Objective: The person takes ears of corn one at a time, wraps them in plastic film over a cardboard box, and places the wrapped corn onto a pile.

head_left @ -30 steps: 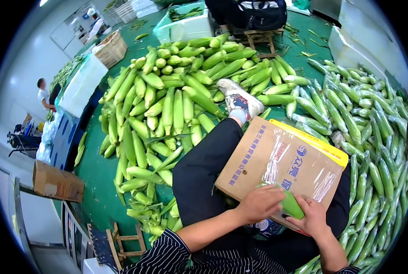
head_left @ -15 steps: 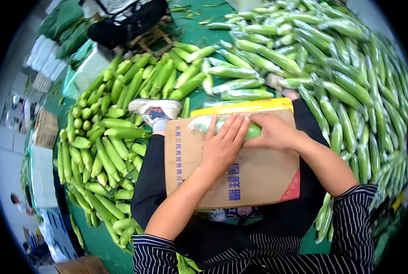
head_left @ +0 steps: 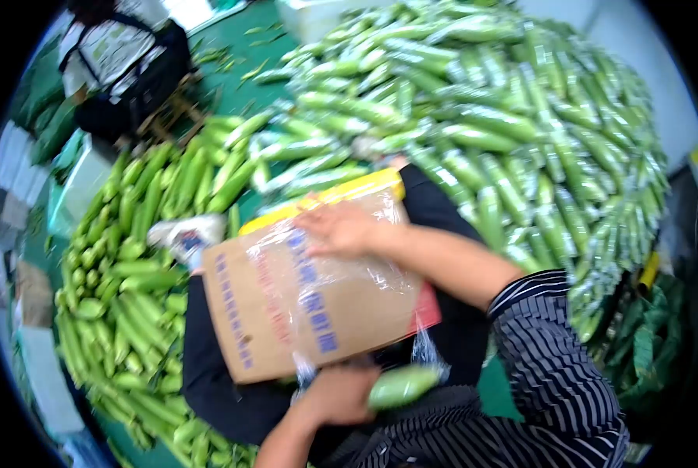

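Observation:
A cardboard box with blue and red print rests across the lap, clear plastic film lying over its top. My right hand lies on the film near the box's far edge, fingers stretched out. Below the box's near edge, my left hand is closed around the left end of a green ear of corn. Film stretches from the near edge of the box down to the corn. Motion blurs my left fingers somewhat.
Unwrapped ears of corn are heaped on the green floor to the left. A large pile of film-wrapped corn fills the right and back. A shoe sticks out left of the box. Another person sits at the back left.
My left hand has carried the corn from the box top to below its near edge, drawing film along. My right hand now presses flat on the box. The view has shifted right.

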A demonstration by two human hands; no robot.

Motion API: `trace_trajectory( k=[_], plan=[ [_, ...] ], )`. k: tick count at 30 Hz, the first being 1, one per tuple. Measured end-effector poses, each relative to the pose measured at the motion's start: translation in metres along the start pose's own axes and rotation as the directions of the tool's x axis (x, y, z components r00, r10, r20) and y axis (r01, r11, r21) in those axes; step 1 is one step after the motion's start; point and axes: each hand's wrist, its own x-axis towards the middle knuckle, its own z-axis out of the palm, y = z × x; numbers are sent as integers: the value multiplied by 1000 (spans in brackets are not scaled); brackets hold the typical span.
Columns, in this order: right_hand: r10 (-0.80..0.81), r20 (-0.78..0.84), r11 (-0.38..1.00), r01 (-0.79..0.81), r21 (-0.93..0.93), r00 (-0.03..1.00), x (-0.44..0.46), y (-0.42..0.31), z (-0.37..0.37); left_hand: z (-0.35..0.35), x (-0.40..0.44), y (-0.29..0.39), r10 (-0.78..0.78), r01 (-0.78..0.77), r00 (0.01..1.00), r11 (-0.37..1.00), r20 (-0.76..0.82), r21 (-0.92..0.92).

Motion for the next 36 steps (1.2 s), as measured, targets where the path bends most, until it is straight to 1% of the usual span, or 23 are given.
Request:
trace_trajectory(
  k=[1, 2, 4, 5, 6, 8, 11, 12, 13, 14, 15, 16, 19, 22, 24, 25, 26, 27, 29, 30, 32, 34, 36],
  plan=[
    [-7, -125, 991, 23, 133, 992, -13, -14, 6, 9, -4, 13, -34, 44, 967, 998, 251, -36],
    [-100, -125, 966, 126, 225, 987, -42, -50, -21, 65, -4, -13, 93, -55, 972, 983, 218, -174],
    [-248, 189, 926, 176, 334, 950, -113, -110, -40, 79, -19, -14, -7, 56, 985, 958, 172, -282],
    [-274, 256, 828, 92, 553, 927, -156, -134, -20, 71, -29, -12, -42, 59, 997, 954, 65, -294],
    [-251, 431, 930, 91, 357, 867, -188, -163, -38, 64, -42, -8, -73, 57, 997, 950, -41, -308],
    [-169, 653, 571, -467, 675, 738, -235, -180, 24, 35, -76, 9, -80, -9, 926, 973, -370, -232],
    [114, 459, 235, -472, 850, 881, -276, -191, 50, 22, -90, -11, -64, 53, 739, 998, -671, -37],
    [171, 250, 308, -292, 905, 953, -272, -189, 53, 26, -85, -26, -31, 0, 668, 999, -744, -41],
    [257, -57, 448, -67, 892, 965, -262, -185, 52, 41, -64, -30, -20, -211, 373, 972, -928, -106],
    [483, -69, 20, 68, 998, 873, -235, -178, 37, 25, -38, 8, -493, -745, 226, 468, -840, -476],
    [691, -77, -434, 498, 751, 718, -208, -171, 22, 22, -19, 0, -717, -954, 92, 135, -691, -267],
    [845, -80, -459, 794, 399, 529, -182, -166, 7, 8, -7, -1, -605, -990, 139, -74, -784, -118],
    [898, 45, -403, 776, 486, 438, -121, -169, -43, -11, 43, 5, -492, -717, 35, 594, -870, -365],
    [828, -119, -429, 756, 494, 547, -108, -78, -99, -73, 20, -9, -223, -471, 345, 799, -912, -374],
    [880, -429, 91, 816, 571, 202, -100, 35, -157, -110, 19, -68, -222, -297, 451, 876, -865, -380],
    [938, -327, 93, 827, 554, 114, -91, 44, -186, -140, 12, -104, -439, -294, 437, 755, -785, -586],
    [967, -189, -12, 770, 638, 172, -88, 48, -192, -165, 20, -155, -455, -272, 267, 810, -849, -519],
    [915, -343, 153, 602, 784, 214, -84, 48, -169, -190, 26, -203, -467, -187, 197, 845, -862, -500],
    [732, -540, 533, 145, 834, 416, -97, 40, -91, -233, 42, -303, -433, 19, 239, 897, -869, -442],
    [720, -399, 504, -33, 863, 568, -116, 28, -57, -252, 53, -319, -447, 243, 255, 888, -857, -391],
    [520, -391, 750, -187, 635, 759, -126, 13, -14, -260, 86, -404, -244, 498, 374, 867, -895, -28],
    [288, -416, 932, -153, 328, 862, -125, 8, -4, -267, 116, -432, -387, 650, 495, 759, -778, 36],
    [235, -348, 889, -55, 455, 907, -118, 12, -16, -284, 127, -453, -401, 690, 548, 713, -734, 125]
  ],
)
